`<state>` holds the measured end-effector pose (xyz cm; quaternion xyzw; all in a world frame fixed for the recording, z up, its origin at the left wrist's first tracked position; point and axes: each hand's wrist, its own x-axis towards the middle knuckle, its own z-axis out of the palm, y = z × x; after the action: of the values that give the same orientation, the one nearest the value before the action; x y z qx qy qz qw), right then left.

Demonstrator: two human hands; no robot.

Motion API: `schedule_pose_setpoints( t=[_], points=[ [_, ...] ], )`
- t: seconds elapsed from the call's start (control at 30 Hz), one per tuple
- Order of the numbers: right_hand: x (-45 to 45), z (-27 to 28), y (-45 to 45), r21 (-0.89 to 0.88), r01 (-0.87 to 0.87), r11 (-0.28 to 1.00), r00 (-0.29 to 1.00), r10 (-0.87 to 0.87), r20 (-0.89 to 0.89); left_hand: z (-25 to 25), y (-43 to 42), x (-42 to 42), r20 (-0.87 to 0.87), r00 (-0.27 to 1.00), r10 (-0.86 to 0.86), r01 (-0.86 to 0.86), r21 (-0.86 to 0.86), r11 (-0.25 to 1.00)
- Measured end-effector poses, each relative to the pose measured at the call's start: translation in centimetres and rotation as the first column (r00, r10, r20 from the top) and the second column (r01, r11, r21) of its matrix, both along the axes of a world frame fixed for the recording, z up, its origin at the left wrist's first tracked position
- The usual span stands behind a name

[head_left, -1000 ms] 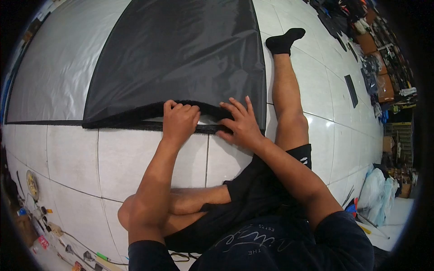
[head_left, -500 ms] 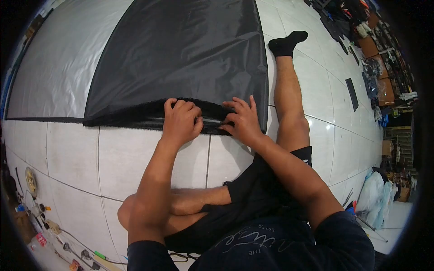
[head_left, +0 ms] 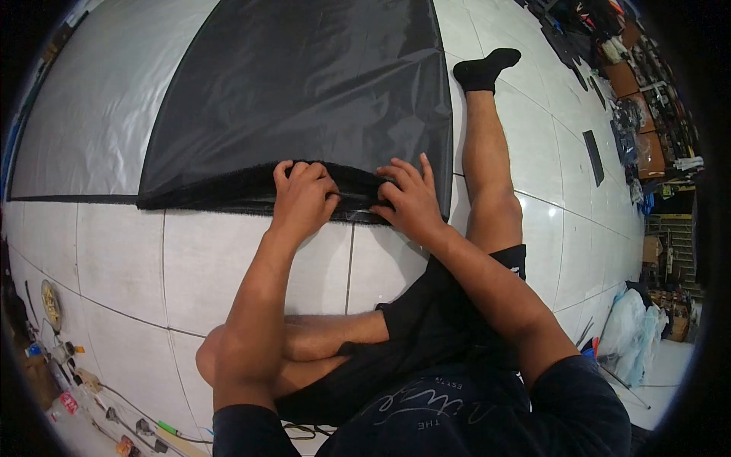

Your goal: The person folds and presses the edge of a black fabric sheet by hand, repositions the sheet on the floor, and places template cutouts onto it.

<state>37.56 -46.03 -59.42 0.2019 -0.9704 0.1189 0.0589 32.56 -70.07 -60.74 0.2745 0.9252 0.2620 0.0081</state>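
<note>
A large sheet of dark, shiny fabric [head_left: 304, 99] lies on the tiled floor in front of me. Its near edge is lifted and folded back into a fuzzy black hem [head_left: 228, 185], with layers parted between my hands. My left hand [head_left: 304, 194] grips this raised edge, fingers curled over the top and thumb in front. To the right, my right hand [head_left: 411, 194] pinches the same edge near the sheet's corner, with some fingers raised off it. What lies inside the fold is mostly hidden.
A silvery grey sheet [head_left: 91, 99] adjoins on the left. My stretched leg [head_left: 487, 152] lies along the sheet's right side. Plastic bags [head_left: 628, 331] and shelves of boxes [head_left: 647, 152] stand at the right. Cables and small tools [head_left: 114, 411] lie at lower left.
The fuzzy edge between my hands stands slightly higher and the opening looks narrower. Both hands have shifted very little and keep hold of the fabric.
</note>
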Motion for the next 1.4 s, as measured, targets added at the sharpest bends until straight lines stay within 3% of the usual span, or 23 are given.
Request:
schedule_pose_setpoints(
  t=[0.3,0.43,0.5,0.6,0.9,1.13,1.2,1.33,1.4],
  points=[
    [1.1,-2.4,0.9,0.044,-0.202,0.978,0.951,0.207,-0.231,-2.3,1.0,0.0,-0.323,0.937,0.130,-0.094,0.127,0.987],
    [1.3,-2.3,0.5,0.018,-0.190,0.982,0.962,0.190,-0.196,-2.2,1.0,0.0,-0.323,0.939,0.122,-0.093,0.102,0.990],
    [1.2,-2.1,0.5,0.105,-0.146,0.984,0.976,0.160,-0.149,-2.3,1.0,0.0,-0.365,0.924,0.116,-0.084,0.104,0.991],
    [0.7,-1.5,0.1,0.041,-0.080,0.996,0.987,0.085,-0.136,-2.5,0.7,-0.4,-0.387,0.916,0.105,-0.072,0.099,0.992],
    [0.1,-0.9,-0.1,0.001,-0.020,1.000,0.987,0.020,-0.159,-0.5,-0.2,-0.1,-0.200,0.980,0.011,0.028,0.188,0.982],
    [0.2,-1.5,0.1,0.014,-0.047,0.999,0.993,0.048,-0.107,-2.1,0.1,-0.5,-0.233,0.972,0.029,0.015,0.183,0.983],
    [0.9,-1.0,0.1,0.083,-0.206,0.975,0.973,0.213,-0.087,-2.2,0.4,-0.4,-0.239,0.967,0.088,-0.042,0.193,0.980],
    [1.9,-0.5,-0.2,0.010,-0.159,0.987,0.987,0.159,-0.021,-2.6,0.7,-0.3,-0.301,0.947,0.115,-0.051,0.212,0.976],
    [1.9,-0.8,0.2,0.107,-0.172,0.979,0.984,0.175,-0.016,-2.9,0.7,-0.3,-0.292,0.952,0.094,-0.040,0.187,0.982]
  ],
)
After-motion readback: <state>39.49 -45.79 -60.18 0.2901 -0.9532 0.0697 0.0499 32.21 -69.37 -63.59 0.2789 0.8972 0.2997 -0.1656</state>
